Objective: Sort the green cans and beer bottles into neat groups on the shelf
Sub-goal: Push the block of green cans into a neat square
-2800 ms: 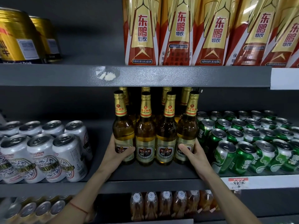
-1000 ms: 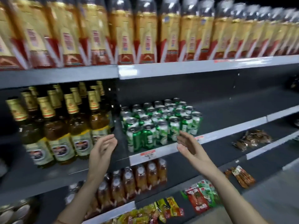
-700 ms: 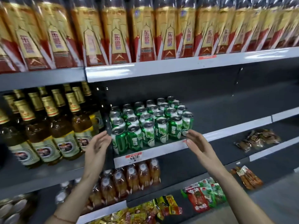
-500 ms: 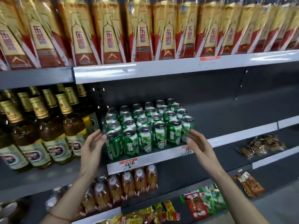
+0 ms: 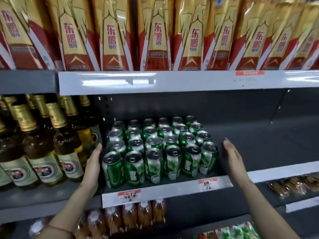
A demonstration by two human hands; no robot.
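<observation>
On the middle shelf (image 5: 165, 195) your left hand (image 5: 93, 163) and right hand (image 5: 232, 156) flank the green cans (image 5: 158, 149) flat-fingered, holding nothing, beer bottles (image 5: 51, 144) just left; squaring step, so next press both sides inward evenly.

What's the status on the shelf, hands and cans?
Left hand open, flanking green cans. Right hand open, just clear. Beer bottles grouped left. Nothing blocking.

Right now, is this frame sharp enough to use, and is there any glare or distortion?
Head view: upper cartons motion-blurred, green cans fairly sharp, glare streaks on the white shelf edge, wide-angle bend tilting the beer bottles.
</observation>
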